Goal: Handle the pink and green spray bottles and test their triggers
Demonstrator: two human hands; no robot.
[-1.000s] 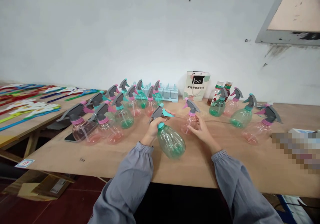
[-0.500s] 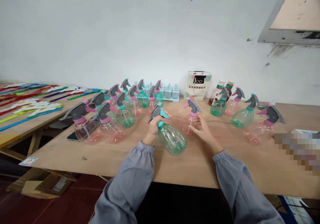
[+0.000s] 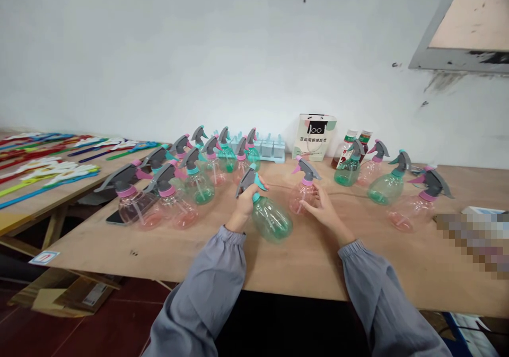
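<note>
My left hand is closed around the neck of a green spray bottle with a grey and turquoise trigger head. That bottle leans, its base out to the right. My right hand grips the right side of a pink spray bottle, fingers behind it and thumb in front. The pink bottle is upright with a grey and pink head. To the left stands a group of pink and green spray bottles, including a pink spray bottle near the front. Several more stand at the right, among them a green spray bottle.
Against the wall are a paper bag, a pale blue mold tray and two drink bottles. A dark phone lies behind the left front bottle. Colorful flower-topped sticks cover the left table. The table's front edge is near me.
The base of the green spray bottle in my left hand has swung slightly left and up. My right hand and the pink spray bottle look nearly the same.
</note>
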